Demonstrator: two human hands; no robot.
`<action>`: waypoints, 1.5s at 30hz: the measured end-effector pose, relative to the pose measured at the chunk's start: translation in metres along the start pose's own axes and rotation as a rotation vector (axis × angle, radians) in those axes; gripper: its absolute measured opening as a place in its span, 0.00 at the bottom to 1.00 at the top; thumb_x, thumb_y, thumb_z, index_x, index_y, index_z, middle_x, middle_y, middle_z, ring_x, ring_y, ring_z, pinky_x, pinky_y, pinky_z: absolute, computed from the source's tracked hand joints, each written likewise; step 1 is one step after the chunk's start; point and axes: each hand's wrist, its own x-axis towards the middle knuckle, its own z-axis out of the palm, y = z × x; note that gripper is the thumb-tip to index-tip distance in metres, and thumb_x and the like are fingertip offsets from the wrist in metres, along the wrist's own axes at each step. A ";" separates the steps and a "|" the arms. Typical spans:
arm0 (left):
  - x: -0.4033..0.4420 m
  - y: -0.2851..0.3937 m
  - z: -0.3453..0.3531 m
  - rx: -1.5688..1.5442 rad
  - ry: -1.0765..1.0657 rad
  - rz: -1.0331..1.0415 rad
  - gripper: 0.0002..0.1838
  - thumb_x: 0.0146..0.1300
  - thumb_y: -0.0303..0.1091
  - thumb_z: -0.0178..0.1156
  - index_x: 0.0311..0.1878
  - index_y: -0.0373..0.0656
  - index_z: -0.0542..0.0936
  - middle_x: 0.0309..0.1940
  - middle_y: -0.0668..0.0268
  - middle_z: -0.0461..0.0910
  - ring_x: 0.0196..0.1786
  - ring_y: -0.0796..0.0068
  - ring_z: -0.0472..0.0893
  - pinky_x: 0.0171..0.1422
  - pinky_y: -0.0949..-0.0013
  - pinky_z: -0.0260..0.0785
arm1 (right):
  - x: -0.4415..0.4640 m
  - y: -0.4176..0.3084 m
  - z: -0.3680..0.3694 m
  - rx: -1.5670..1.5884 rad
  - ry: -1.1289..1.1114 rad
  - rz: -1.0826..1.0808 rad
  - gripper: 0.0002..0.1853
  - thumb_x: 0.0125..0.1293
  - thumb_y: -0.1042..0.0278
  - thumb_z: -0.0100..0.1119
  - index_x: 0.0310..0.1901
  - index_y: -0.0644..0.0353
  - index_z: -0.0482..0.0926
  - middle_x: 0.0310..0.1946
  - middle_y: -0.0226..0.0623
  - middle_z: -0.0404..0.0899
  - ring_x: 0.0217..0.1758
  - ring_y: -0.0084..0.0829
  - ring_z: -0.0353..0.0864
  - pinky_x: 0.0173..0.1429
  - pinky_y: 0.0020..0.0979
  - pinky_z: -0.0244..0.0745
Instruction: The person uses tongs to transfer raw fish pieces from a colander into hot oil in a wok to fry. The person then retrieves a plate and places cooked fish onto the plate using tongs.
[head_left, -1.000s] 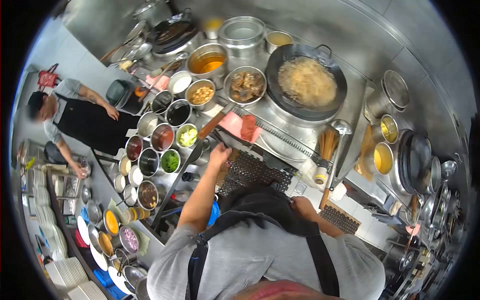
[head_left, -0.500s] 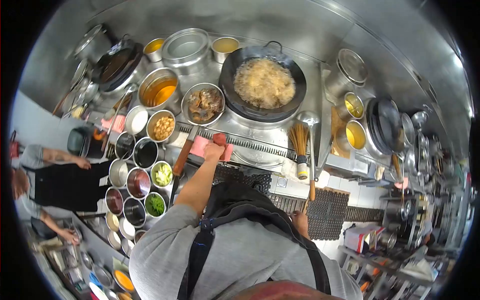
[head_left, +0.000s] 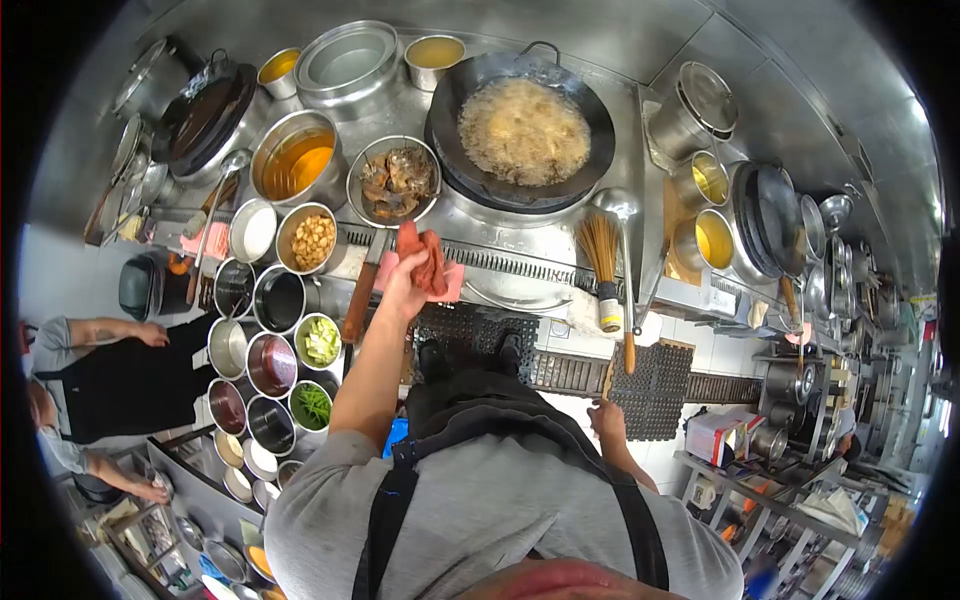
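Note:
My left hand (head_left: 405, 288) is closed around a bunched red cloth (head_left: 430, 266) at the front edge of the stove. A pink cloth (head_left: 452, 283) lies flat just under it. Beside that hand are a wooden-handled tool (head_left: 362, 302) and a metal bowl with a wire rim (head_left: 368, 212) holding brown fried pieces (head_left: 400, 181). A black wok (head_left: 596, 120) of foaming, bubbling oil (head_left: 525, 132) sits on the burner at the back. Low at my side hangs my right hand (head_left: 607, 418), fingers curled, with nothing visible in it.
Pots of sauces, nuts (head_left: 308, 240) and chopped greens (head_left: 313, 405) crowd the left. A bamboo brush (head_left: 600, 260) and a long ladle (head_left: 627, 280) lie right of the burner. Farther right are oil pots (head_left: 714, 250) and stacked woks (head_left: 760, 225). A co-worker (head_left: 110, 385) stands at left.
My left hand has lifted the red cloth off the pink one, toward the bowl of fried pieces. My right hand has shifted slightly forward. The whole view has tilted a little.

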 end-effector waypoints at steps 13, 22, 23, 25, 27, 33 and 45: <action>0.096 -0.016 0.085 0.276 0.295 0.034 0.19 0.73 0.49 0.52 0.55 0.45 0.78 0.44 0.66 0.84 0.44 0.70 0.85 0.47 0.59 0.78 | 0.065 0.031 -0.051 0.071 0.001 -0.013 0.16 0.59 0.61 0.61 0.46 0.61 0.84 0.35 0.52 0.85 0.38 0.47 0.87 0.47 0.42 0.80; 0.172 -0.049 0.127 0.288 0.385 -0.009 0.12 0.56 0.28 0.55 0.44 0.44 0.74 0.33 0.63 0.79 0.30 0.63 0.80 0.31 0.56 0.78 | 0.064 0.089 -0.078 0.074 0.086 0.052 0.15 0.56 0.63 0.63 0.43 0.63 0.84 0.35 0.54 0.84 0.42 0.51 0.85 0.49 0.45 0.79; 0.180 -0.071 0.130 0.211 0.345 0.006 0.10 0.56 0.27 0.55 0.42 0.44 0.74 0.32 0.63 0.78 0.28 0.63 0.79 0.30 0.57 0.77 | 0.054 0.074 -0.092 0.167 0.033 0.168 0.15 0.56 0.64 0.63 0.43 0.63 0.84 0.35 0.53 0.84 0.43 0.51 0.85 0.50 0.45 0.79; 0.192 -0.119 0.137 0.006 0.132 -0.053 0.07 0.57 0.26 0.54 0.39 0.45 0.72 0.29 0.64 0.76 0.24 0.65 0.76 0.24 0.60 0.71 | 0.049 0.074 -0.083 0.266 -0.034 0.283 0.15 0.55 0.65 0.63 0.42 0.63 0.85 0.34 0.53 0.84 0.43 0.51 0.85 0.51 0.45 0.79; 0.173 -0.126 0.196 0.006 0.306 -0.002 0.04 0.60 0.25 0.54 0.37 0.46 0.72 0.24 0.65 0.74 0.18 0.68 0.72 0.19 0.62 0.65 | 0.056 0.121 -0.035 0.022 -0.015 0.031 0.15 0.56 0.65 0.61 0.42 0.64 0.84 0.33 0.53 0.84 0.38 0.51 0.85 0.49 0.44 0.80; 0.184 0.018 0.089 0.619 0.413 0.097 0.05 0.55 0.28 0.55 0.35 0.41 0.78 0.27 0.61 0.80 0.20 0.68 0.76 0.23 0.61 0.69 | 0.076 0.086 -0.060 0.361 0.054 0.142 0.17 0.62 0.64 0.59 0.48 0.68 0.82 0.32 0.50 0.85 0.29 0.39 0.87 0.34 0.37 0.79; 0.187 -0.038 0.101 0.539 0.363 -0.050 0.04 0.61 0.28 0.53 0.33 0.39 0.75 0.22 0.62 0.75 0.16 0.69 0.70 0.18 0.68 0.61 | 0.047 0.087 0.009 0.347 -0.092 0.252 0.16 0.59 0.65 0.58 0.46 0.63 0.83 0.27 0.44 0.86 0.21 0.31 0.85 0.37 0.32 0.82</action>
